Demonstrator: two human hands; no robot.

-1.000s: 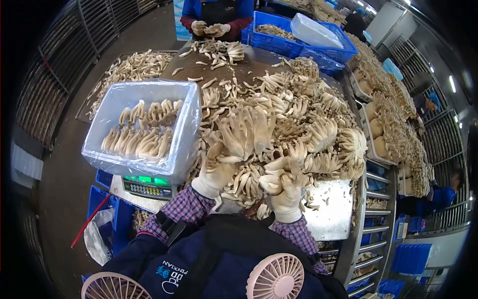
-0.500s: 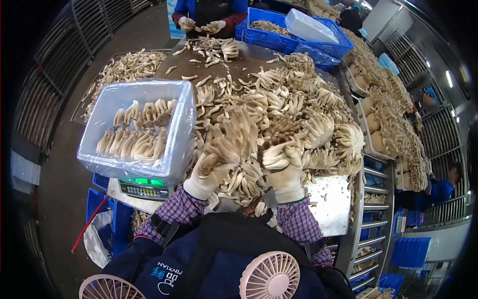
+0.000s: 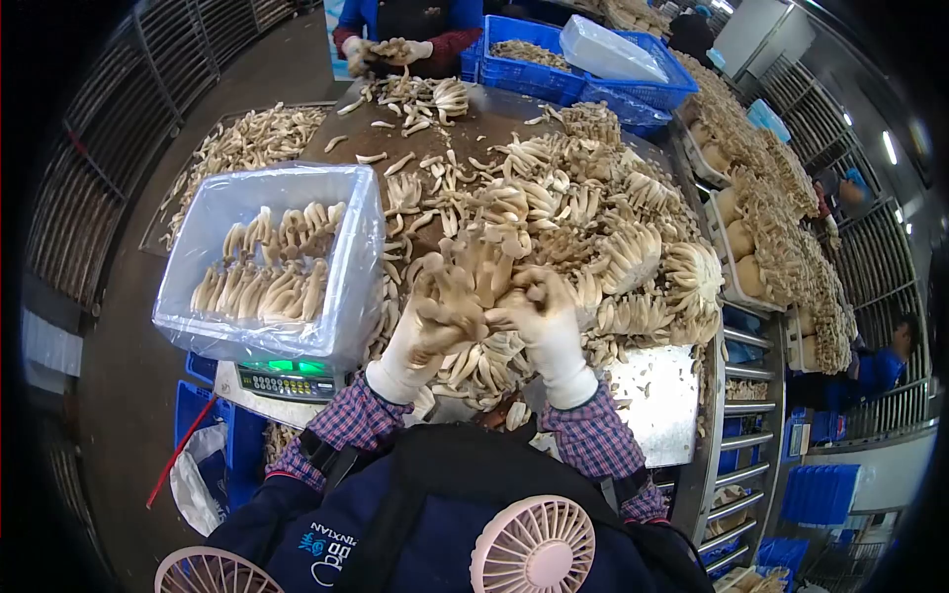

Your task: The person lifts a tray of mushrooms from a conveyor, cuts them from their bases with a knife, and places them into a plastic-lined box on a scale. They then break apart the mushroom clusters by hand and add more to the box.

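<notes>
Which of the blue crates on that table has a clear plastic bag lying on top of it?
The blue crate at the far right end, beside the one filled with mushrooms. Only it carries the clear plastic bag.

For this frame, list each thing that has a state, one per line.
Left hand: gloved, gripping the mushroom cluster.
Right hand: gloved, gripping the same cluster.
Mushroom cluster: lifted above the pile.
Bin: bag-lined, partly filled with mushrooms.
Scale: display lit green.
</notes>
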